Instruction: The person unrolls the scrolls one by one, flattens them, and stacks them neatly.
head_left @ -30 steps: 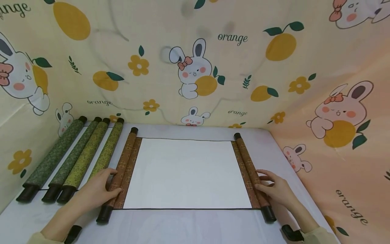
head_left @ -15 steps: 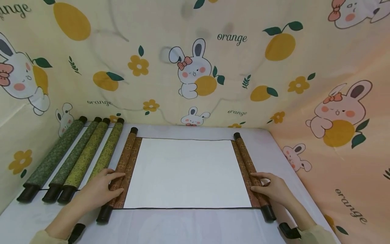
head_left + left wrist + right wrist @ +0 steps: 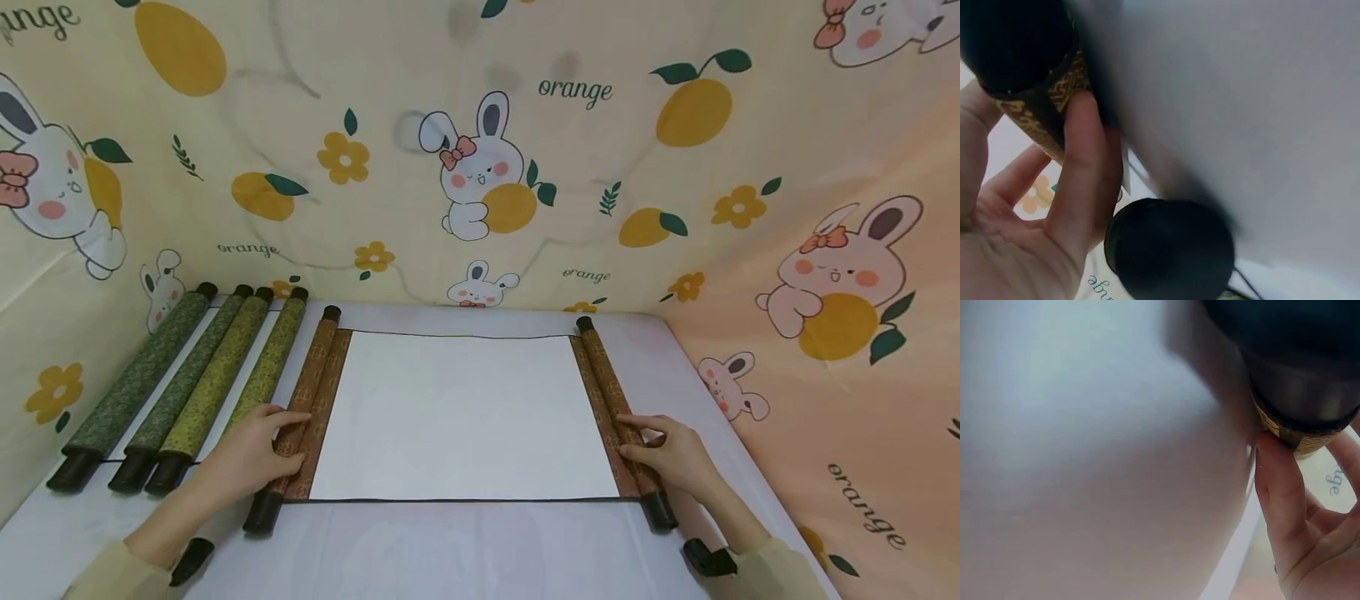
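A partly unrolled scroll [image 3: 472,417], blank white inside, lies across the white table between two brown patterned rolls with black end caps. My left hand [image 3: 251,446] grips the left roll [image 3: 309,375] near its front end, thumb and fingers around it. On the other side my right hand [image 3: 675,454] holds the right roll [image 3: 604,371] the same way. In the left wrist view, the fingers hold patterned cloth just behind a black end cap [image 3: 1016,44]. The right wrist view has the thumb pressed on the roll beside its dark cap [image 3: 1300,350].
Several green rolled scrolls [image 3: 142,383] with black caps lie side by side at the left. One black cap [image 3: 1172,250] shows close to my left hand in the left wrist view. A printed cloth [image 3: 480,167] with rabbits and oranges forms the back and sides.
Both hands have shifted their fingers further over the rolls toward the paper. The scroll's front edge and both front caps now appear slightly farther from me.
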`<state>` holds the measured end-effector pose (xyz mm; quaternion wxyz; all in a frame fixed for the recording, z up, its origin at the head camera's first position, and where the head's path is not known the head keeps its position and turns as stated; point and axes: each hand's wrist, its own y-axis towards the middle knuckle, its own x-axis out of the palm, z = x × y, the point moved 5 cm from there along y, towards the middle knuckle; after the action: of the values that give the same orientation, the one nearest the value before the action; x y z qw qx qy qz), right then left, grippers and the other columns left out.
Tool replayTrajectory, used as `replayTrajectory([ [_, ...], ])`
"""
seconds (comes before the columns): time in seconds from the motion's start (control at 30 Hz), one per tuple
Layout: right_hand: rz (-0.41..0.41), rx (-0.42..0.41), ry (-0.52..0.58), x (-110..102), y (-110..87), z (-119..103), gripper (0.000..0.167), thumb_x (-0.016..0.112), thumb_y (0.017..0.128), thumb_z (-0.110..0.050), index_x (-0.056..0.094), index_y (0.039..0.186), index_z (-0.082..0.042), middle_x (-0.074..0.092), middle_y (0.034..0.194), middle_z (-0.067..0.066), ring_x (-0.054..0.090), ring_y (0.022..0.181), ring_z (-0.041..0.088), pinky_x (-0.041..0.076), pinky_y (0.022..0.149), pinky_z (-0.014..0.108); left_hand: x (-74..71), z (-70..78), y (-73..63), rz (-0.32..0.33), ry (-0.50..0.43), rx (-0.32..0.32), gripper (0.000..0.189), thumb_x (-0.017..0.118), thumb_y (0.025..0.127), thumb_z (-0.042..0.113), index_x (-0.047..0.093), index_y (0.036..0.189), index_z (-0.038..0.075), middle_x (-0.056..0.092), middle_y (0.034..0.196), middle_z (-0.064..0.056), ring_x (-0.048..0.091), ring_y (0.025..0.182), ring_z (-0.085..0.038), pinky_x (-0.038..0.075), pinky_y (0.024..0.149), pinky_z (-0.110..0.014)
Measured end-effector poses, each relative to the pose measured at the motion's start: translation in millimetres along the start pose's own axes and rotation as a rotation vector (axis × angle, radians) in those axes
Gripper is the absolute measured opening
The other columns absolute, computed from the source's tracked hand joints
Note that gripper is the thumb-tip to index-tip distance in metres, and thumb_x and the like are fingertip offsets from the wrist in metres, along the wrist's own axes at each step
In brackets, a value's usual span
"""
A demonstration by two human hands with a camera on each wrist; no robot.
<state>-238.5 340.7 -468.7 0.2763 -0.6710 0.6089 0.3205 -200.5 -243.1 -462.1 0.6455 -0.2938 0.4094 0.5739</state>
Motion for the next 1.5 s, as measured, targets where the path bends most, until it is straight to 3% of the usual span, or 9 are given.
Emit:
replayTrajectory([
  [0.13, 0.000, -0.001, 0.014, -3, 11.4, 1, 0.052, 0.086, 0.087, -0.025, 0.071, 0.135, -0.010, 0.059, 0.139, 0.030, 0.069, 0.089, 0.022, 0.046, 0.049, 0.028, -3.8, 1.1, 11.2, -0.007, -0.032, 0.025, 0.055, 0.086, 0.080, 0.013, 0.068, 0.129, -0.006, 0.055, 0.125, -0.040, 0.062, 0.089, -0.038, 0.049, 0.060, -0.040],
  [0.27, 0.001, -0.007, 0.000, -4, 23.6, 3, 0.051, 0.085, 0.088, -0.026, 0.072, 0.134, -0.011, 0.060, 0.139, 0.029, 0.068, 0.086, 0.019, 0.043, 0.047, 0.028, -4.6, -0.4, 22.2, -0.025, -0.046, 0.024, 0.054, 0.084, 0.082, 0.012, 0.067, 0.131, -0.006, 0.053, 0.129, -0.042, 0.062, 0.096, -0.043, 0.047, 0.058, -0.037],
  [0.57, -0.015, -0.024, -0.008, 0, 45.6, 5, 0.050, 0.083, 0.089, -0.024, 0.070, 0.135, -0.009, 0.057, 0.140, 0.032, 0.063, 0.085, 0.022, 0.040, 0.047, 0.027, -3.2, -3.9, 35.1, -0.019, 0.015, 0.010, 0.055, 0.086, 0.081, 0.015, 0.069, 0.130, -0.004, 0.054, 0.128, -0.042, 0.057, 0.113, -0.057, 0.055, 0.077, -0.059],
  [0.73, -0.013, -0.036, -0.045, 3, 49.4, 5, 0.049, 0.082, 0.090, -0.024, 0.070, 0.136, -0.010, 0.058, 0.139, 0.033, 0.060, 0.092, 0.029, 0.039, 0.048, 0.028, 1.2, -6.3, 35.8, -0.023, 0.009, -0.001, 0.055, 0.083, 0.084, 0.015, 0.067, 0.132, -0.004, 0.052, 0.132, -0.042, 0.057, 0.113, -0.057, 0.055, 0.071, -0.051],
  [1.0, -0.007, -0.102, -0.114, 6, 52.0, 2, 0.050, 0.082, 0.092, -0.028, 0.069, 0.137, -0.009, 0.062, 0.130, 0.030, 0.063, 0.096, 0.032, 0.049, 0.070, 0.038, 3.7, -6.7, 33.8, -0.043, 0.045, -0.003, 0.055, 0.082, 0.089, 0.021, 0.064, 0.137, -0.001, 0.048, 0.136, -0.040, 0.066, 0.094, -0.046, 0.051, 0.058, -0.042],
  [1.17, -0.012, -0.102, -0.111, 7, 49.3, -1, 0.048, 0.080, 0.093, -0.025, 0.069, 0.137, -0.009, 0.059, 0.130, 0.029, 0.064, 0.097, 0.032, 0.051, 0.072, 0.039, 2.4, -4.5, 31.2, -0.065, 0.058, 0.003, 0.055, 0.078, 0.093, 0.022, 0.062, 0.141, 0.001, 0.043, 0.140, -0.044, 0.062, 0.105, -0.055, 0.055, 0.067, -0.052],
  [1.3, -0.014, -0.120, -0.102, 8, 44.6, -9, 0.046, 0.081, 0.092, -0.020, 0.070, 0.135, -0.006, 0.057, 0.131, 0.030, 0.064, 0.094, 0.030, 0.051, 0.071, 0.037, 2.3, -2.4, 27.7, -0.046, 0.069, 0.017, 0.054, 0.078, 0.092, 0.019, 0.062, 0.140, -0.001, 0.043, 0.140, -0.043, 0.057, 0.114, -0.060, 0.055, 0.076, -0.061],
  [1.4, -0.019, -0.129, -0.118, 9, 41.9, -15, 0.046, 0.081, 0.092, -0.015, 0.069, 0.134, -0.004, 0.055, 0.133, 0.033, 0.062, 0.093, 0.029, 0.050, 0.069, 0.036, 0.9, 0.7, 24.1, -0.022, 0.083, 0.038, 0.054, 0.079, 0.091, 0.016, 0.062, 0.139, -0.003, 0.045, 0.139, -0.042, 0.060, 0.110, -0.058, 0.056, 0.076, -0.059],
  [1.5, -0.030, -0.127, -0.136, 10, 39.8, -22, 0.047, 0.080, 0.091, -0.012, 0.067, 0.136, -0.002, 0.050, 0.137, 0.036, 0.063, 0.097, 0.035, 0.053, 0.072, 0.041, -1.2, 4.4, 18.4, -0.010, 0.081, 0.050, 0.055, 0.079, 0.090, 0.015, 0.062, 0.139, -0.003, 0.047, 0.140, -0.040, 0.067, 0.095, -0.045, 0.055, 0.066, -0.048],
])
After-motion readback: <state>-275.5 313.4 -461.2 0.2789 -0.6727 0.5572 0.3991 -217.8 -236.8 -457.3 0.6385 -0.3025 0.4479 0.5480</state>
